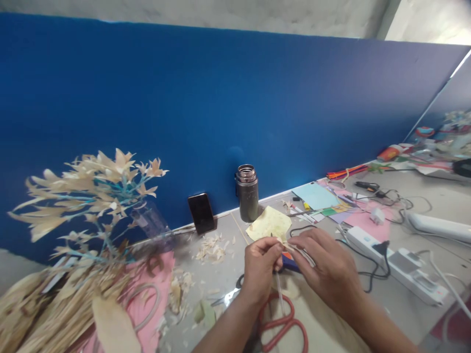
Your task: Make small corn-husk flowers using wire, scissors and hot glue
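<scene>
Seen from the head camera: left hand (260, 267) pinched shut on a thin pale stick (279, 289) running down toward the wrist, right hand (329, 267) closed around small cream leaf strips (300, 251) at the stick's upper end, both held just above the grey table (397, 304). Directly underneath, red-handled scissors (283, 323); just behind the fingers, a yellow paper sheet (270, 223) and a dark flask (247, 193); a phone (201, 213) propped against the blue partition (221, 98). At left, a finished spray of cream leaves on blue stems (95, 191), blurred. At right, a white power strip (401, 264) with trailing cables. Likely trouble: strips slipping or tearing under too tight a pinch; stick snapping if bent; cables snagged by the right forearm.
</scene>
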Demonstrator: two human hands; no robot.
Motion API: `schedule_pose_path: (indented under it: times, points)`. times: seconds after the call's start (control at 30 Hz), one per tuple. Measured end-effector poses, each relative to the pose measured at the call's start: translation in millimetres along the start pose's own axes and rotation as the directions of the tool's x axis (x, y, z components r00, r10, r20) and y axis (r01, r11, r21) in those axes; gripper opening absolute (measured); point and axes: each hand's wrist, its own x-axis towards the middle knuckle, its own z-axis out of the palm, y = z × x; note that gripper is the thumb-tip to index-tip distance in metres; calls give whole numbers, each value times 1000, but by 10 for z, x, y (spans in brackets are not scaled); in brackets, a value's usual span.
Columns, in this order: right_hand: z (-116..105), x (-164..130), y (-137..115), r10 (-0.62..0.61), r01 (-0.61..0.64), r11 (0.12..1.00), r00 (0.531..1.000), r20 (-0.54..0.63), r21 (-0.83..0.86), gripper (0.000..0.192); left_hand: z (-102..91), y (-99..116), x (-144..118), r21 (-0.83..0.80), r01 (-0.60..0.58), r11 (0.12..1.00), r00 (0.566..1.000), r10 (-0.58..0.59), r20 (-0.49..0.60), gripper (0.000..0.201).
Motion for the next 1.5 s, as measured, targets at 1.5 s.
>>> schedule_pose_path:
  times: [1.5]
  points:
    - [187, -139, 21, 72, -24, 978, 971, -228, 209, 23, -47, -4, -27, 180, -160, 971, 987, 159, 22, 15]
